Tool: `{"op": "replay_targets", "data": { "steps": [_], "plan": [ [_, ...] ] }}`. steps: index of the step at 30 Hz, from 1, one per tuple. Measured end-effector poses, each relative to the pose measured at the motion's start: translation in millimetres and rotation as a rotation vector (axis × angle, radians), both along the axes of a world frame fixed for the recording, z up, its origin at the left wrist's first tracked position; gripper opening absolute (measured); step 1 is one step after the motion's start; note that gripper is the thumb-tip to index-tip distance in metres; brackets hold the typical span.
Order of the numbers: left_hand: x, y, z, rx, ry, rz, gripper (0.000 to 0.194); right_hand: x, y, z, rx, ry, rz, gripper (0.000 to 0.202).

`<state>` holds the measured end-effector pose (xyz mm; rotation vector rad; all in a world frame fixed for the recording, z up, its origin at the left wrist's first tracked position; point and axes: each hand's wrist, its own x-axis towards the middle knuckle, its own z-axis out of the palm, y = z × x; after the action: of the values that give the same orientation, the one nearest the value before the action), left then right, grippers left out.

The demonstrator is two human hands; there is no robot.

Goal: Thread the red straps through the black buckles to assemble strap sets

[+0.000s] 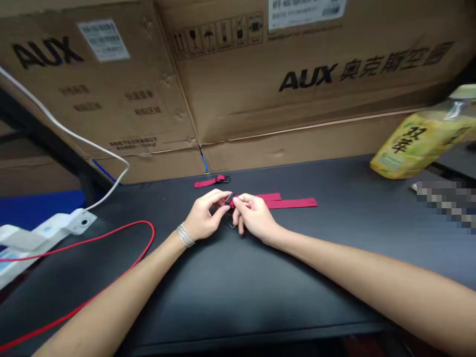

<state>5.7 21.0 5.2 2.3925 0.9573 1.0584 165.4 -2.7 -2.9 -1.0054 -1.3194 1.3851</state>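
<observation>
My left hand (205, 214) pinches a small black buckle (230, 199) between thumb and fingers. Close against it, my right hand (256, 218) is closed on a red webbing strap (292, 203) at the buckle. The strap's flat tails stretch out to the right on the black table, past my right hand. How the strap runs through the buckle is hidden by my fingers. A dark ring or loop shows faintly below the fingertips. Behind my hands lies a shorter red strap (205, 183) with a black buckle and ring, touched by neither hand.
Large cardboard boxes (238, 114) stand along the back of the black table (238, 287). A yellow-labelled drink bottle (416, 141) is at the right. On the left lie a white power strip (48, 230), a white cable (67, 130) and a looping red cable (111, 232).
</observation>
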Motion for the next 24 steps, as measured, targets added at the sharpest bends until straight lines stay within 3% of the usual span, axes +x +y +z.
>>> {"op": "replay_targets", "data": {
  "steps": [14, 24],
  "plan": [
    [5.2, -5.7, 4.2, 0.067, -0.027, 0.061, 0.015, -0.5, 0.9, -1.3, 0.019, -0.058, -0.006, 0.032],
    [7.7, -6.8, 1.9, 0.045, -0.079, 0.100, 0.017, 0.4, -0.8, -1.8, 0.040, -0.059, -0.017, 0.032]
  ]
}}
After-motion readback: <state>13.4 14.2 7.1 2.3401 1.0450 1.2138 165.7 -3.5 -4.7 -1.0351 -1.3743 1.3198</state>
